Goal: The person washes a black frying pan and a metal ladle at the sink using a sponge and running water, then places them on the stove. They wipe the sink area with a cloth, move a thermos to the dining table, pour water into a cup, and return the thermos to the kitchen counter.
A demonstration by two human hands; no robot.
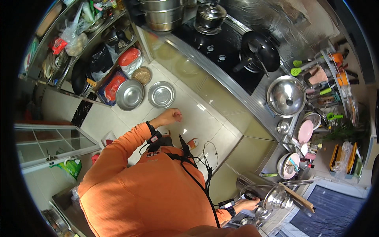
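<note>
My left hand (171, 116) is held in front of my body with its fingers curled, and nothing shows in it. It is over the tiled floor, nearest to a shallow steel basin (161, 94) and a deeper steel bowl (129, 95). At the lower right, my right hand (248, 204) is closed around the black handle of a shiny steel kettle (274, 197). Part of the handle is hidden by the fingers. A tall steel container (253, 184) is close behind the kettle. Both wrists wear black straps with small devices.
A black glass hob (204, 44) carries a wok (260, 51) and a lidded pot (210, 14). A domed steel lid (286, 96) and pink bowls (305, 131) line the right counter. Metal shelves (97, 37) hold bags and pans. Black cables (208, 171) hang beside my body.
</note>
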